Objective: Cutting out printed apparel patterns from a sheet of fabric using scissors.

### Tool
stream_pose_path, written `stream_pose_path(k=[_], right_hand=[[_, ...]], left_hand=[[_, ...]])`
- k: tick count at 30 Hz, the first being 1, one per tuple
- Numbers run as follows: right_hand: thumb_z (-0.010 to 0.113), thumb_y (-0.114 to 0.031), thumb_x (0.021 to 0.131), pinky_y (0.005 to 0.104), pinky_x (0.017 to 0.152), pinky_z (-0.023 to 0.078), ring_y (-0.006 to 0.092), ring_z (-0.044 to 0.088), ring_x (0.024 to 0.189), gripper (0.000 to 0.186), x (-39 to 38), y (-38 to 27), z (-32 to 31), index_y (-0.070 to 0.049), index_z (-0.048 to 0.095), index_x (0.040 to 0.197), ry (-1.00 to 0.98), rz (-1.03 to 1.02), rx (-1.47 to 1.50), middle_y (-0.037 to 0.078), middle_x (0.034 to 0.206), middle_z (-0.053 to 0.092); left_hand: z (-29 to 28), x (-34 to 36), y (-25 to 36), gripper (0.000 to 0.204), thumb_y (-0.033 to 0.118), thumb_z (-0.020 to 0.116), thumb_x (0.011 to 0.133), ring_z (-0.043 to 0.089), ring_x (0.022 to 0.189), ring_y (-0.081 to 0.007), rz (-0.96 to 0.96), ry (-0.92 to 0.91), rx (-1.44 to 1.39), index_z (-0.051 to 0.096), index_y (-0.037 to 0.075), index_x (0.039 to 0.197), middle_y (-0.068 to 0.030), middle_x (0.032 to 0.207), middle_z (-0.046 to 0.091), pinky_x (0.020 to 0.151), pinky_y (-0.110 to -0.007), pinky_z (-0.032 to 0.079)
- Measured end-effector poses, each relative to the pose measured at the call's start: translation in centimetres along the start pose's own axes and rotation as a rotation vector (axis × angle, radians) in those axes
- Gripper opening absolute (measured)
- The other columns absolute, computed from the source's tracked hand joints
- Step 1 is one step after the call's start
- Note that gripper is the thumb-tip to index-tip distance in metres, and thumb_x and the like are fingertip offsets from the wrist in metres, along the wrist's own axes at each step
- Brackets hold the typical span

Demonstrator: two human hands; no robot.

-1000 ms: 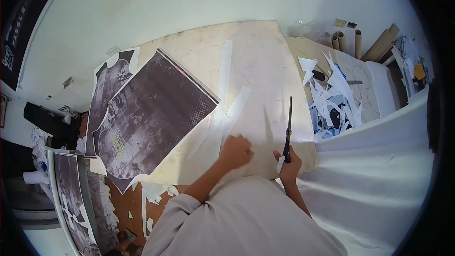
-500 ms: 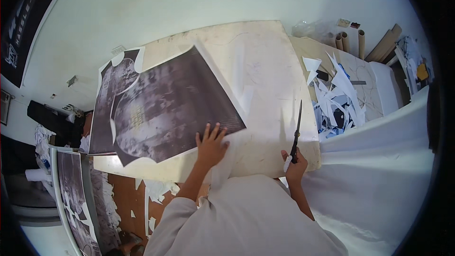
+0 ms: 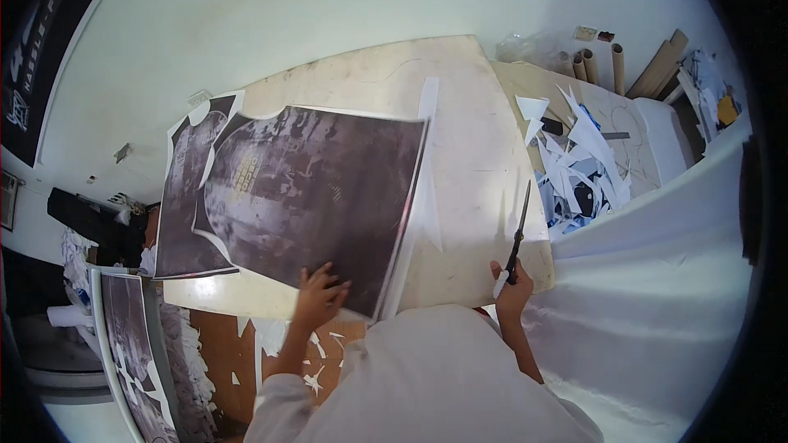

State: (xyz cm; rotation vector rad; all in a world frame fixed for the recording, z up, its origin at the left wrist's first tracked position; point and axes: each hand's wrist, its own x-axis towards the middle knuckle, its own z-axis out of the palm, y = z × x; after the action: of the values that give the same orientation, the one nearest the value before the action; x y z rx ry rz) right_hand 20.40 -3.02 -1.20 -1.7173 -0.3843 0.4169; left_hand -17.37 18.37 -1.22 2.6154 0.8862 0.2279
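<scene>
My left hand (image 3: 321, 299) lies with fingers apart on the near edge of a dark printed shirt-shaped panel (image 3: 328, 184), close to its lower right corner. The panel is brownish-grey with a pale mottled pattern and white margins; I cannot tell whether it is paper or fabric. It partly covers a second, similar panel (image 3: 182, 189) to its left. White strips (image 3: 428, 102) show along its right side. In my right hand (image 3: 514, 291), closed round the handles, is a long pair of black scissors (image 3: 519, 239), its blades pointing away from me over the table's right end.
The pale table (image 3: 472, 148) extends to the far wall. White offcuts (image 3: 583, 172) heap on a lower surface at the right, with cardboard tubes (image 3: 618, 70) behind. White sheeting (image 3: 640, 295) hangs at the near right. More printed material (image 3: 127, 320) hangs at the left, beside scraps on the brown floor (image 3: 222, 353).
The upper panel has turned clockwise, its right edge swinging toward me. My left hand has moved left and nearer to me with it. My right hand still holds the scissors, almost unmoved.
</scene>
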Motion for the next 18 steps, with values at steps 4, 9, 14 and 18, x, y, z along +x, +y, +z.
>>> stream_pose_path(k=[4, 9, 14, 18], right_hand=[[0.064, 0.011, 0.095, 0.0228, 0.079, 0.058, 0.0061, 0.059, 0.075, 0.019, 0.5, 0.6, -0.5, 0.012, 0.066, 0.114, -0.032, -0.029, -0.082, -0.001, 0.081, 0.059], [0.064, 0.012, 0.095, 0.022, 0.078, 0.059, 0.0047, 0.058, 0.073, 0.013, 1.7, 4.6, -2.6, 0.011, 0.066, 0.107, -0.037, 0.004, -0.152, -0.003, 0.078, 0.053], [0.074, 0.001, 0.093, 0.023, 0.064, 0.047, 0.0045, 0.048, 0.067, 0.012, 4.3, 4.0, -2.9, 0.006, 0.064, 0.097, 0.028, -0.039, -0.148, -0.005, 0.071, 0.047], [0.083, -0.011, 0.091, 0.0258, 0.054, 0.036, 0.0057, 0.04, 0.063, 0.025, 3.8, 1.1, -1.8, 0.002, 0.062, 0.089, 0.062, -0.026, -0.232, -0.004, 0.065, 0.042]], left_hand=[[-3.2, -7.6, -6.1, 0.024, 0.023, 0.079, 0.087, 0.058, 0.129, -0.0398, -0.303, 0.208, -0.196, 0.08, 0.013, 0.109, -0.0172, 0.121, 0.067, 0.113, -0.055, 0.039], [0.4, -6.2, -3.2, 0.051, 0.023, 0.076, 0.088, 0.053, 0.133, -0.0438, -0.231, 0.212, 0.155, 0.067, 0.019, 0.138, -0.0199, 0.149, 0.055, 0.111, -0.052, 0.042], [3.4, 4.2, 7.3, 0.042, 0.011, 0.069, 0.089, 0.061, 0.124, -0.0419, -0.032, 0.095, -0.206, 0.067, 0.007, 0.131, -0.0184, 0.134, 0.067, 0.103, -0.05, 0.049], [1.5, 8.8, -0.2, 0.032, 0.015, 0.067, 0.092, 0.062, 0.118, -0.0421, -0.099, 0.445, -0.013, 0.067, 0.003, 0.122, -0.0195, 0.128, 0.067, 0.099, -0.052, 0.049]])
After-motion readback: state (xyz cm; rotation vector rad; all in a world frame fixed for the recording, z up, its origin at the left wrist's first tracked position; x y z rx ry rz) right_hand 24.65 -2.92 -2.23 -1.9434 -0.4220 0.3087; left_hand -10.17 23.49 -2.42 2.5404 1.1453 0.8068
